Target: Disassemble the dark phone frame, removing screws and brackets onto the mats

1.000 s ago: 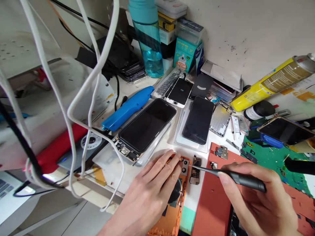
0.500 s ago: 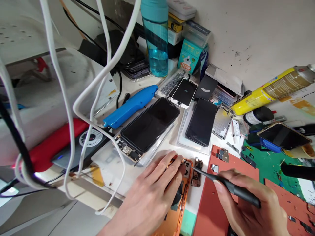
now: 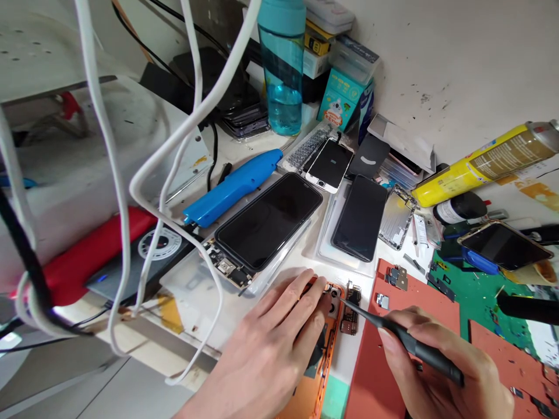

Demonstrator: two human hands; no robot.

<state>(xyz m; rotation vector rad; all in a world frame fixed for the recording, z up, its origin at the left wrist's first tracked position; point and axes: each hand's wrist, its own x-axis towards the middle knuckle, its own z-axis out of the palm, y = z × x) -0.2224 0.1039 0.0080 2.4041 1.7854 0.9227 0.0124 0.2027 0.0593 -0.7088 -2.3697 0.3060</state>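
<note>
My left hand [image 3: 275,343] lies over the upper end of an orange phone housing [image 3: 305,398], its fingers pressed together and holding the frame down. The fingers hide part of that end, but the camera rings [image 3: 333,294] show beside them. Between the fingers of my right hand [image 3: 445,361] is a black pen-shaped tool [image 3: 413,342] with a thin tip. Its tip points left, at or just over the edge of the camera rings; contact cannot be made out. A small circuit board [image 3: 350,311] lies right of the housing, close under the tool's shaft.
A reddish mat [image 3: 371,372] with small metal parts borders the work on the right. Behind lie a black-screened phone [image 3: 271,218], another dark screen [image 3: 360,218] and a blue-handled tool [image 3: 236,187]. White cables [image 3: 201,110] hang at left; a yellow spray can [image 3: 480,166] leans at right.
The camera view has shifted slightly. Both hands keep nearly the same pose, and the tool's tip stays by the camera rings.
</note>
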